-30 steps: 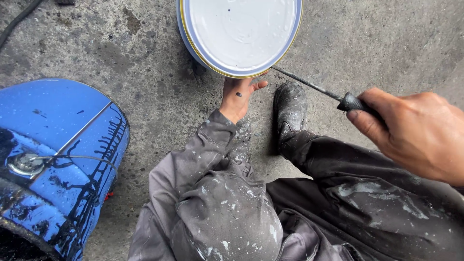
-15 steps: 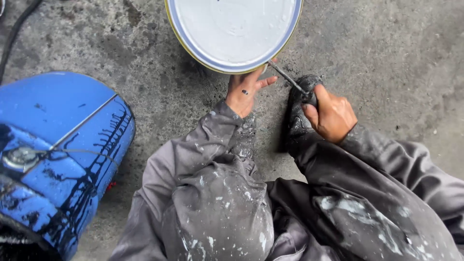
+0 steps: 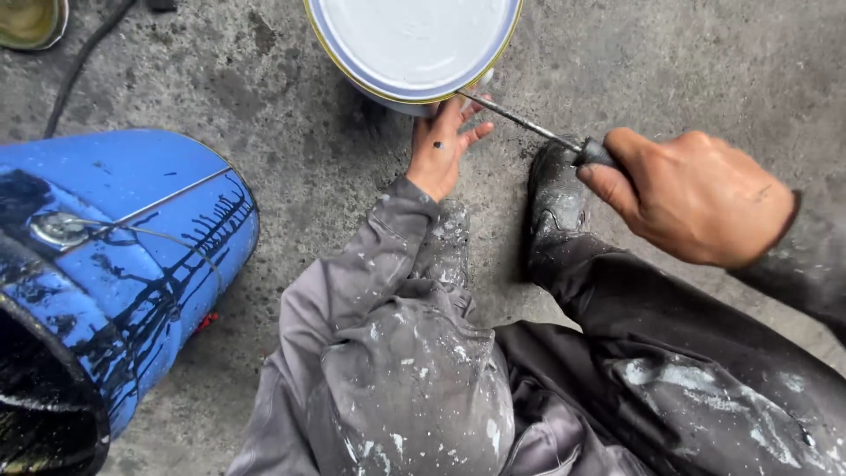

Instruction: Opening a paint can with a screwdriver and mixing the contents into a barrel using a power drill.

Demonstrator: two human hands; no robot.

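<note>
The right hand has swung out to the right again since half a second ago, when it sat low and close against the boot; now it is raised nearer the camera, and the tool's shaft runs up-left so its tip meets the rim of the white-lidded paint can. That puts the tip back at the seam of the lid, which, judged from here, is still seated on the can. The right hand's grip is closed around the dark handle of the screwdriver, thumb along the top, wrist bent back toward the sleeve. The left hand stays pressed to the can's near side, palm against the wall, fingers spread and curled under the rim, not clasping anything. The can stands on the concrete floor at the top edge of view, just beyond a paint-spattered boot. A blue bucket streaked with black drips lies tipped at the left.
</note>
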